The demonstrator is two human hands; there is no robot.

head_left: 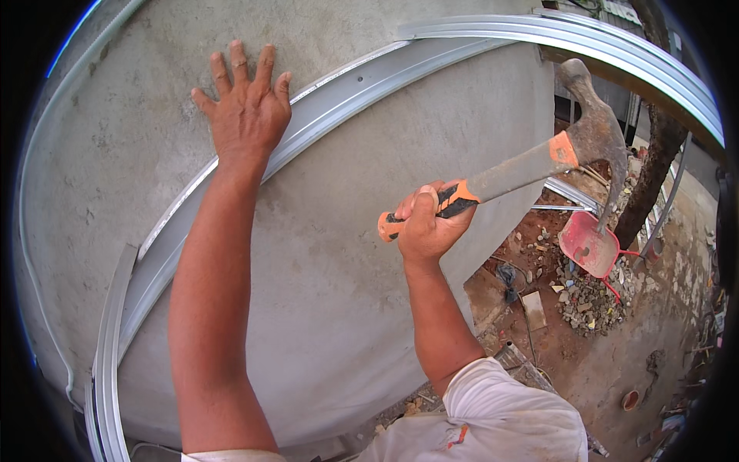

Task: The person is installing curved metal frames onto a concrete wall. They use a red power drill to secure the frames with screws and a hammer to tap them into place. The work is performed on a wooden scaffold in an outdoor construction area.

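My left hand (248,115) lies spread against a grey plastered wall (346,200), fingers apart, with nothing in it. Its thumb side and wrist rest by a long galvanized metal channel (323,104) that runs along the wall and looks curved through the lens. My right hand (433,231) is wrapped round the orange and black grip of a claw hammer (523,169). The hammer's rusty head points up and right, clear of the wall's right edge. Its curved claw hangs downward in the picture.
More metal profiles overlap the channel at the upper right (570,32) and lower left (112,346). A pale cable (25,173) runs along the left. Below right are a red wheelbarrow (591,245), a rubble heap (589,304) and a tree trunk (654,173).
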